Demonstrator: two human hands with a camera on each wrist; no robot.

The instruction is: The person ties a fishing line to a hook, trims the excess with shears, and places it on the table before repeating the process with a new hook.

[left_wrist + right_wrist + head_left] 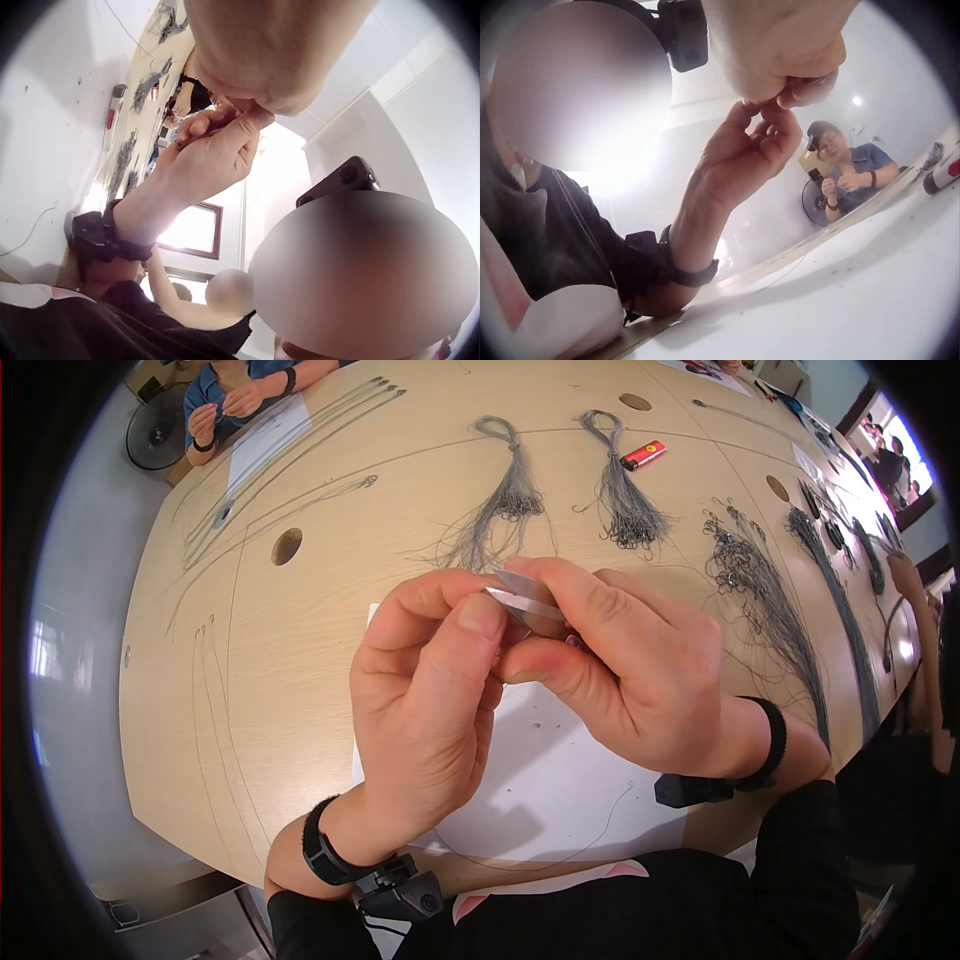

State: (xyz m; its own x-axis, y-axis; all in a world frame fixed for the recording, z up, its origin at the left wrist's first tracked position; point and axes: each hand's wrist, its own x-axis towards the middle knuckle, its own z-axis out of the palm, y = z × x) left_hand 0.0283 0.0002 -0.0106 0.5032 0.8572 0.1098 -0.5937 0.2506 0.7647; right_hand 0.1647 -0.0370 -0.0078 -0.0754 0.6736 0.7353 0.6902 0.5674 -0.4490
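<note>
Both hands meet above a white sheet (560, 790) in the head view. The left hand (430, 680) pinches something small between thumb and forefinger; what it is cannot be told. Curled round a small silvery metal tool with pointed blades (525, 603) is the right hand (640, 660), its blades reaching the left thumb tip. In the left wrist view the right hand (214, 154) shows beyond the near left hand (270, 52). The left hand (742, 154) touches the right hand (780, 45) in the right wrist view. Fingers hide most of the tool.
Bundles of grey line with hooks (510, 500) lie beyond the hands, with a red lighter (643, 455) beside one. More bundles (760, 580) lie at right. Single lines (205, 690) lie at left. Another person (235, 400) sits across the table.
</note>
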